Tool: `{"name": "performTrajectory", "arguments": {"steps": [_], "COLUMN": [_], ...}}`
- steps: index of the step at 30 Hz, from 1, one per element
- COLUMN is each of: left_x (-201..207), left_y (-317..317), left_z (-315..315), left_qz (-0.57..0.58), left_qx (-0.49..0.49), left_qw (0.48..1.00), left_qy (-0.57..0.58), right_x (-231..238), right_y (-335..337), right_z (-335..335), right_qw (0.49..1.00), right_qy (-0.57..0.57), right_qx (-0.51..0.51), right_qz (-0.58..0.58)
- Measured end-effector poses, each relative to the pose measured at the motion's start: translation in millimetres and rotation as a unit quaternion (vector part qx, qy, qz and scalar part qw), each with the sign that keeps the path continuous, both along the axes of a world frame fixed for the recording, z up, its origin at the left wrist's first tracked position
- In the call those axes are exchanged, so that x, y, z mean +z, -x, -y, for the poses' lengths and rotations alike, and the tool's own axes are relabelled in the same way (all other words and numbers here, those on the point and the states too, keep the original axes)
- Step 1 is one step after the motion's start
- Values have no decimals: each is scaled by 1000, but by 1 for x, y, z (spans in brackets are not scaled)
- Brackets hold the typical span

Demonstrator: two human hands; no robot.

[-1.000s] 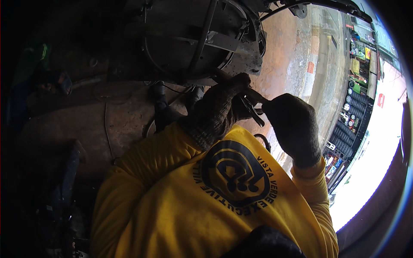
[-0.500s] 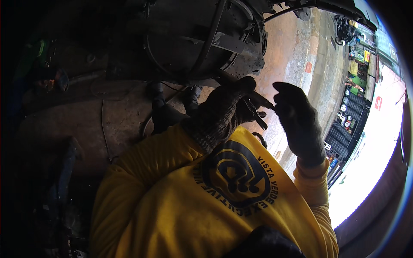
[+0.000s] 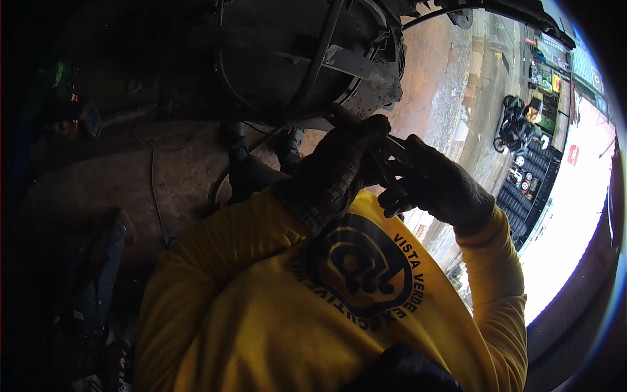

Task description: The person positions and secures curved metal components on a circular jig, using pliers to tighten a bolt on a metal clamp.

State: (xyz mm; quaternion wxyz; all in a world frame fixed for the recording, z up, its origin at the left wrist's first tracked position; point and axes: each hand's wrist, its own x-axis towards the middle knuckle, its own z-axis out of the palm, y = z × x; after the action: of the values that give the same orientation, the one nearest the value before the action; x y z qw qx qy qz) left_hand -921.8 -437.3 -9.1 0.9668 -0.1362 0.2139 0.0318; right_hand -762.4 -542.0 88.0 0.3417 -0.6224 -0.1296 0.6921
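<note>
My left hand (image 3: 336, 163), in a dark knitted glove, is wrapped round a dark, narrow clamp-like tool (image 3: 346, 116). The tool's exact kind is hard to make out in the shadow. My right hand (image 3: 434, 183), in a similar glove, meets the tool's right end with thumb and forefinger pinched there. Its other fingers are bent below, and whatever lies between them is hidden. Both hands are in front of my yellow sweatshirt (image 3: 261, 281). Just beyond them stands a large dark metal assembly (image 3: 281, 72) with a round rim and a curved bar across it.
Dark-clad legs (image 3: 255, 176) show beneath my left sleeve. A thin cable (image 3: 155, 189) runs over the brown floor (image 3: 189, 202). To the right lies a street (image 3: 486, 85) with a motorcycle (image 3: 517, 124) and stacked tires (image 3: 522, 209). Dim, unclear shapes fill the left side.
My right hand has moved left and turned, from apart with spread fingers to closing at the tool's end. My left hand has barely moved. A motorcycle has come nearer along the street.
</note>
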Motion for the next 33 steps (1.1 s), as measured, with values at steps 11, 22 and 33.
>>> {"name": "performTrajectory", "arguments": {"steps": [11,22,33], "left_x": [-3,-22,-20], "left_y": [2,-1,1], "left_z": [-7,-1,-2], "left_qz": [-2,32,40], "left_qx": [-85,-135,-145], "left_qw": [991,970,962], "left_qy": [-101,-200,-230], "right_x": [-2,-11,-5], "right_y": [-3,-12,1], "right_z": [-19,-16,-43], "right_qw": [996,969,986], "right_qy": [-15,-91,48], "right_qx": [17,230,157], "right_qz": [-85,23,28]}}
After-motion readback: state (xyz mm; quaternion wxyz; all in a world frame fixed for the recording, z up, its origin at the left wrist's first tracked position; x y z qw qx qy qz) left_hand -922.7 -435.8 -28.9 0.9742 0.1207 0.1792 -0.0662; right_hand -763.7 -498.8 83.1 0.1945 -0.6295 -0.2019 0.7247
